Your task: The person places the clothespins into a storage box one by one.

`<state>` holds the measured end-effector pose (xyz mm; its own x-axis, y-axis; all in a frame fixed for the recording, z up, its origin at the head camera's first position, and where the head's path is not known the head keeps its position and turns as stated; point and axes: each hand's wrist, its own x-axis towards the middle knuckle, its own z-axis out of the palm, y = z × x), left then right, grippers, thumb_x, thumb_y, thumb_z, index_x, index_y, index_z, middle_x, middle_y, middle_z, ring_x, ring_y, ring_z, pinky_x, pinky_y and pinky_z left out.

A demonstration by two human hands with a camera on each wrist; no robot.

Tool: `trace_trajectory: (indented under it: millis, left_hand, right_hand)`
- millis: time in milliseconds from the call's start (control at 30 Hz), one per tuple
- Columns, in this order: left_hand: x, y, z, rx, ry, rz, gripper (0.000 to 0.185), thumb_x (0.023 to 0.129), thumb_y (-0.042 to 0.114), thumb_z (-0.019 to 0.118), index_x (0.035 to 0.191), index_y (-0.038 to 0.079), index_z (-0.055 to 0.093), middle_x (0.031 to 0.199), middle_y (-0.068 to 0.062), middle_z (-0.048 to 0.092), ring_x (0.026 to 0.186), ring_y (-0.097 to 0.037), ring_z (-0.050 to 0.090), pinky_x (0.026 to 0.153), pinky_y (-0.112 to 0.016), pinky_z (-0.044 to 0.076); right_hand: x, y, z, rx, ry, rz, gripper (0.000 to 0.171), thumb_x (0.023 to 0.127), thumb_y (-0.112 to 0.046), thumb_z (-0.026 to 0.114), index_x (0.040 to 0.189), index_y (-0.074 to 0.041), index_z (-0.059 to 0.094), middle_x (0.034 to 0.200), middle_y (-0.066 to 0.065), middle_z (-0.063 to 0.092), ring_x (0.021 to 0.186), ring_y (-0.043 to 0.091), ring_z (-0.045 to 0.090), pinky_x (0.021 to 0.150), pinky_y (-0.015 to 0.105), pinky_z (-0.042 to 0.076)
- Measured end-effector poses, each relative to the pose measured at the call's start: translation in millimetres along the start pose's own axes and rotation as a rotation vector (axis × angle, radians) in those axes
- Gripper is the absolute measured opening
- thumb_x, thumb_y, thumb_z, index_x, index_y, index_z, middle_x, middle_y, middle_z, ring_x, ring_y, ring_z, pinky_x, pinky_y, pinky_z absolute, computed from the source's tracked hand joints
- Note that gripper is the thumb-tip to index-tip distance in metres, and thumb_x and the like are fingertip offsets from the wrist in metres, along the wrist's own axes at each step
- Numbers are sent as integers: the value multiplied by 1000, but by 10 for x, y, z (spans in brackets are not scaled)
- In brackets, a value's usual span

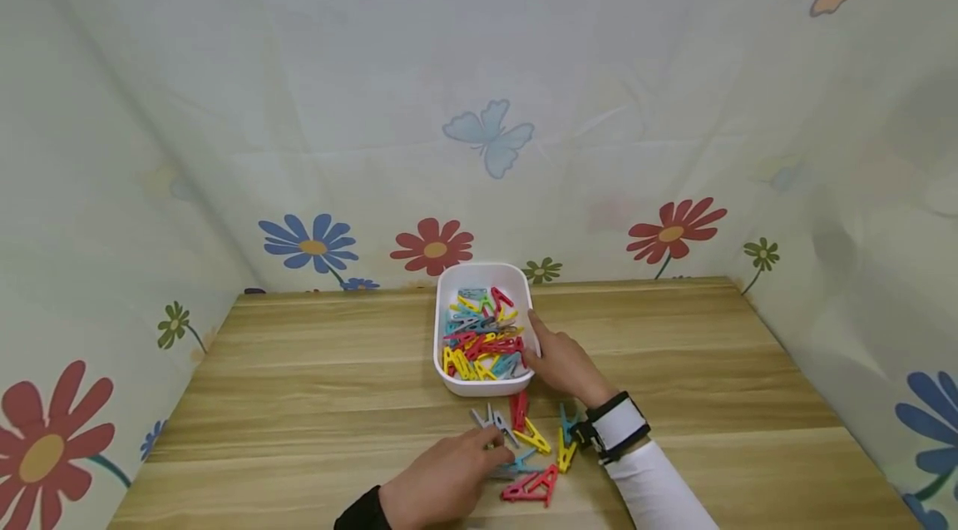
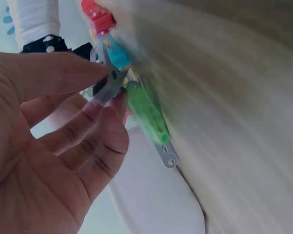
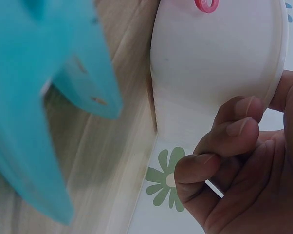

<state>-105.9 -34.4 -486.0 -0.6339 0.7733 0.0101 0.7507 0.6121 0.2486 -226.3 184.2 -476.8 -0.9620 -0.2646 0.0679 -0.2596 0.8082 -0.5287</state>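
My left hand (image 1: 446, 472) is low over the loose clothespins at the front of the table. In the left wrist view its thumb and fingers pinch a grey clothespin (image 2: 107, 88), and a green clothespin (image 2: 147, 113) lies just beyond the fingertips. My right hand (image 1: 566, 365) grips the right side of a white plastic box (image 1: 486, 388), its thumb at the rim and fingers bent against the outer wall. Inside the box is a heap of red, yellow, blue and grey clothespins (image 1: 482, 339).
Between the hands lie a red clothespin (image 1: 530, 487), a yellow clothespin (image 1: 566, 453) and several others. A blue clothespin (image 3: 34, 87) looms close in the right wrist view. The wooden table (image 1: 314, 372) meets a flower-printed cloth (image 1: 359, 139) behind the box.
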Motion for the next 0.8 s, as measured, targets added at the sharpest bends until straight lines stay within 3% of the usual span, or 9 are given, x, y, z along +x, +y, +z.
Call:
trace_trajectory:
  millis: [233, 433, 633, 800]
  left_hand:
    - [34, -58, -65, -35, 25, 13, 23, 92, 13, 66, 112, 24, 70, 109, 10, 61, 93, 0, 57, 78, -19, 50]
    - [60, -144, -357, -94, 53, -83, 21, 93, 16, 66, 113, 21, 70, 110, 8, 62, 93, 0, 58, 79, -21, 51]
    - [123, -231, -786, -70, 264, -151, 23, 90, 21, 72, 112, 17, 69, 109, 3, 62, 95, -10, 59, 87, -30, 55]
    - [245, -334, -912, -88, 422, -172, 23, 87, 19, 75, 109, 16, 69, 105, 1, 64, 93, -14, 63, 85, -31, 56]
  right_hand:
    - [11, -10, -21, -2, -3, 5, 68, 94, -23, 61, 152, -1, 33, 70, 8, 56, 60, 19, 50, 54, 31, 37]
    - [33, 1, 3, 7, -14, 6, 68, 95, -23, 60, 153, -2, 32, 67, 5, 53, 56, 17, 48, 52, 30, 35]
    - [26, 4, 6, 18, -20, 23, 68, 95, -22, 60, 153, -3, 30, 63, 3, 46, 53, 16, 46, 51, 29, 34]
    - [7, -12, 2, 35, -31, 35, 68, 96, -22, 59, 154, -4, 29, 67, 5, 50, 57, 17, 48, 53, 30, 36]
